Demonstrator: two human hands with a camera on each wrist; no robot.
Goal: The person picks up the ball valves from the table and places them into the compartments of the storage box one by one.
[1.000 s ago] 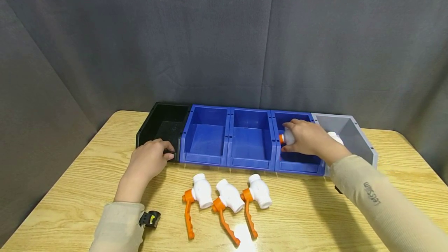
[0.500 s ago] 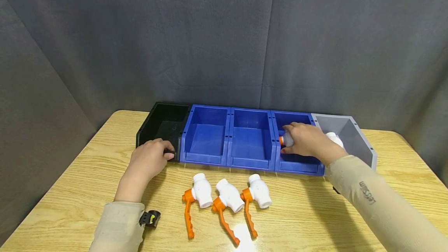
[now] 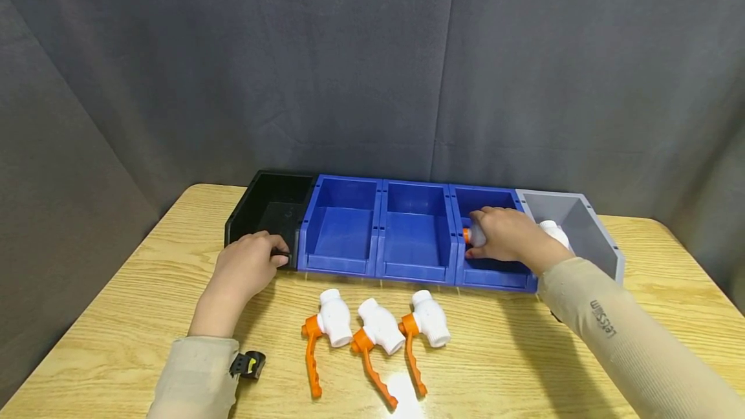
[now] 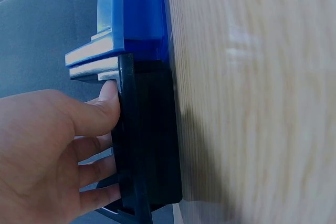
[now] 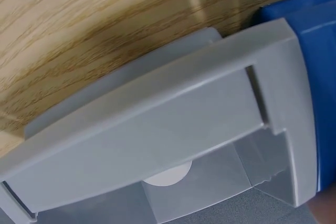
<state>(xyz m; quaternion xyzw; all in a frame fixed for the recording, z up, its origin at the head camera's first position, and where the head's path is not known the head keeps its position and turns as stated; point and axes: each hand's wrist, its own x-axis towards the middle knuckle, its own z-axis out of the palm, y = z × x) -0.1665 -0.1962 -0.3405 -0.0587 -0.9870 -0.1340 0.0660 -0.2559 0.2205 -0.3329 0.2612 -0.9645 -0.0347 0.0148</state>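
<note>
At the black bin (image 3: 243, 205), my left hand (image 3: 244, 270) grips the front rim. The left wrist view has the thumb on the front lip and the other fingers curled over the edge. My right hand (image 3: 502, 235) reaches into the right-hand blue bin (image 3: 495, 281) and holds a ball valve (image 3: 477, 235). Its white body and a bit of orange show left of the fingers; the rest is hidden by the hand. Only a sliver of the right hand (image 5: 325, 205) enters the right wrist view, at the lower right corner.
Three white ball valves with orange handles, a left one (image 3: 335, 319), a middle one (image 3: 381, 326) and a right one (image 3: 431, 320), lie on the wooden table (image 3: 477, 367). A grey bin (image 3: 599, 238) at right holds a white part (image 3: 554, 233). Two more blue bins (image 3: 416, 271) stand between.
My right hand has sunk slightly lower into the blue bin with the valve, and its forearm has shifted a little left. The left hand keeps its place on the black bin.
</note>
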